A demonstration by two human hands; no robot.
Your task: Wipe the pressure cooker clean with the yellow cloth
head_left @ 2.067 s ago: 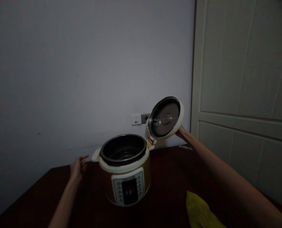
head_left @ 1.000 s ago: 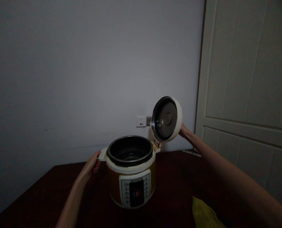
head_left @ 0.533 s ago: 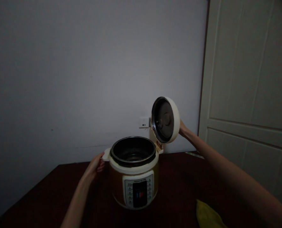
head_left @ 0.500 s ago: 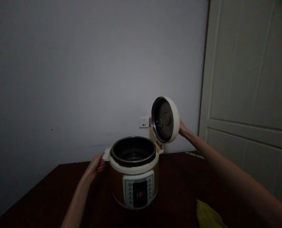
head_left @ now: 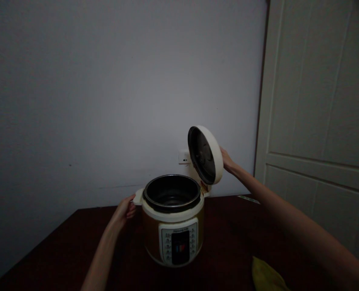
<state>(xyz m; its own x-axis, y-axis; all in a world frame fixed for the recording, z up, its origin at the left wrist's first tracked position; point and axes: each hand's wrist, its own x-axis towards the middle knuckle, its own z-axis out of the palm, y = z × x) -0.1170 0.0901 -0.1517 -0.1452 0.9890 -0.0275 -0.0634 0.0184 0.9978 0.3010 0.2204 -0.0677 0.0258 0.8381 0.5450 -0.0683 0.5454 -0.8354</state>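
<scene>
While cloth (head_left: pixel 267 275) lies apart, left fingers (head_left: pixel 131 210) pinch the cooker handle (head_left: pixel 138 197); the lid (head_left: pixel 206 155) obscures whether right fingers (head_left: pixel 223 154) grip.

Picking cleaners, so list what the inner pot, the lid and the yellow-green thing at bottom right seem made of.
Inner pot: probably metal, dark-coated; its rim and floor catch a faint shine.
Lid: outside likely smooth off-white plastic, evenly coloured; the dark underside may be metal.
Yellow-green thing: perhaps cloth, matte with a soft outline; dim light leaves it open.
</scene>
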